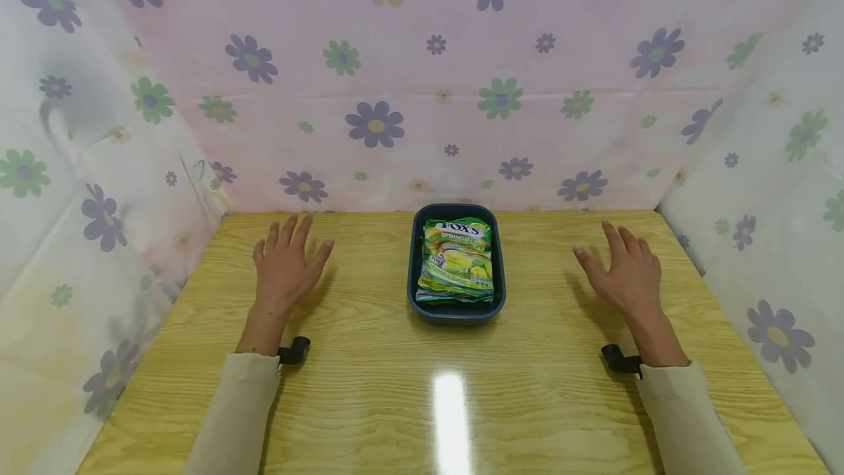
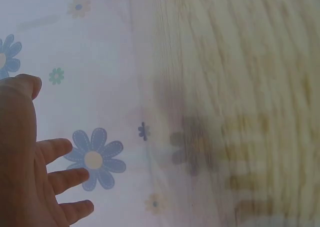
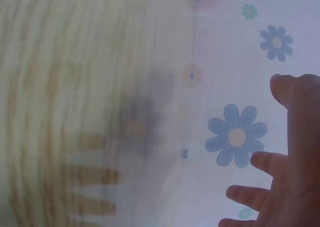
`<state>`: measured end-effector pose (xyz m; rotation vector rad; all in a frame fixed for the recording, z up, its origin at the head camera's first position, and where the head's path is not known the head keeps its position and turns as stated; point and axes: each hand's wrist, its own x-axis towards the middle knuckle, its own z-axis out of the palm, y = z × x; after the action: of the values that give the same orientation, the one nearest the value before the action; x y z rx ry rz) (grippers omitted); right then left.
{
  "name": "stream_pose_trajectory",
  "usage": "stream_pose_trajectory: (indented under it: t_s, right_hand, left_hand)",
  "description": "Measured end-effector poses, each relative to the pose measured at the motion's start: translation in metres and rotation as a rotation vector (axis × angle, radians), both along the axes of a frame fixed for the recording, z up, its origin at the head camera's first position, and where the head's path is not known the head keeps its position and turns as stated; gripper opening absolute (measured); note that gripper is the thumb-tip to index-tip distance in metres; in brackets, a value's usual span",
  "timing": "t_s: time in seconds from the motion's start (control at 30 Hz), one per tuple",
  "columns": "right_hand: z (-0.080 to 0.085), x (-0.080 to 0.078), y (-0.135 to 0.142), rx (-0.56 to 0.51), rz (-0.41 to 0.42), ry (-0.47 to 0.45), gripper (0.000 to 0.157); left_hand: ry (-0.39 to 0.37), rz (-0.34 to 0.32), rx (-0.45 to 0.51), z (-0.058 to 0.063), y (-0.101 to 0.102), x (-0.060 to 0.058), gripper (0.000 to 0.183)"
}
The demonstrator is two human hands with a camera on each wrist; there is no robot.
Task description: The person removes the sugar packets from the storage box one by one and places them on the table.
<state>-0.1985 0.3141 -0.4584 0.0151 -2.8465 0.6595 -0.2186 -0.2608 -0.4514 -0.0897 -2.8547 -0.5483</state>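
Note:
In the head view a dark blue tray point(image 1: 455, 313) stands at the middle of the table's far part. Inside it lies a stack of green and yellow snack packets, the top one a Fox's Spring Tea candy bag point(image 1: 458, 259). My left hand point(image 1: 286, 270) is to the left of the tray, fingers spread, holding nothing. To the tray's right is my right hand point(image 1: 626, 273), likewise spread and holding nothing. Both wrist views show the left hand point(image 2: 37, 157) and the right hand point(image 3: 295, 157) apart from the table, their fingers extended.
The wooden table point(image 1: 369, 387) carries a bright light reflection near its front. A flowered cloth point(image 1: 422, 79) rises behind the table's far edge and on both sides. A black wrist strap mount point(image 1: 294, 350) sits on the left wrist, another mount point(image 1: 620, 360) on the right.

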Motion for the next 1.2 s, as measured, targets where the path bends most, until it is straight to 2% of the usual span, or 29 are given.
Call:
stream_pose_trajectory:
  t_s: [0.2, 0.37, 0.53, 0.73, 0.9, 1.2]
  right_hand:
    - [0.002, 0.0, -0.003, 0.008, 0.018, 0.054, 0.082]
    - [0.004, 0.002, -0.006, -0.013, 0.031, 0.053, 0.081]
    - [0.008, 0.002, -0.009, -0.034, 0.051, 0.071, 0.077]
    - [0.016, 0.003, -0.014, -0.069, 0.067, 0.02, 0.078]
    - [0.023, 0.005, -0.019, -0.105, 0.079, -0.02, 0.078]
    - [0.031, 0.009, -0.03, -0.173, 0.141, -0.027, 0.073]
  left_hand:
    - [0.018, -0.007, 0.035, 0.0, 0.002, 0.0, 0.077]
    - [0.02, -0.009, 0.061, -0.002, 0.004, -0.001, 0.076]
    - [0.058, -0.021, 0.109, -0.002, 0.008, -0.002, 0.072]
    - [0.085, -0.034, 0.145, -0.001, 0.014, -0.003, 0.069]
    - [0.059, -0.046, 0.183, -0.001, 0.019, -0.002, 0.071]
    - [-0.01, -0.078, 0.304, 0.0, 0.026, -0.001, 0.074]
